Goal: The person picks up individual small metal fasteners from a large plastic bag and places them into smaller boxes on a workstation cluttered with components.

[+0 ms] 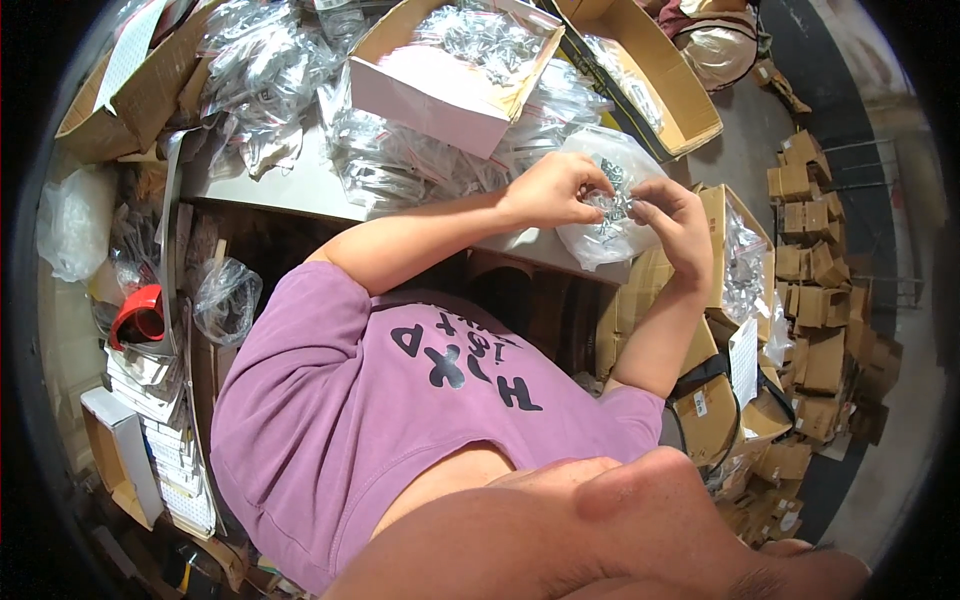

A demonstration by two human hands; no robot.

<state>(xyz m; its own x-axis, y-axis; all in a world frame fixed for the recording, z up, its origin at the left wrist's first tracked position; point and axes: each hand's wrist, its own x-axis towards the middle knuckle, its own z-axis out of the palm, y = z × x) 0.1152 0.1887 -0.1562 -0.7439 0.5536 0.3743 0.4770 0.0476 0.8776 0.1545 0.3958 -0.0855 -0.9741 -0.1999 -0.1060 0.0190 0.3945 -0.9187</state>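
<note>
A clear plastic bag [600,245] lies at the table's edge, its mouth spread, with small shiny metal pieces [612,180] inside that look like screws. My left hand [553,190] reaches over the bag from the left, thumb and fingers curled in toward the pieces. From the right side comes my right hand [678,218], its thumb and fingertips pinched together above the same pieces. What either pinch holds is too small to make out. The two hands are a short gap apart.
Beyond my hands, a white cardboard box [430,105] of bagged parts sits on heaped plastic bags [390,165]. An open brown box [690,120] stands behind the bag. Another carton [715,240] of bags is beside my right forearm. Stacked cartons [825,360] line the right.
</note>
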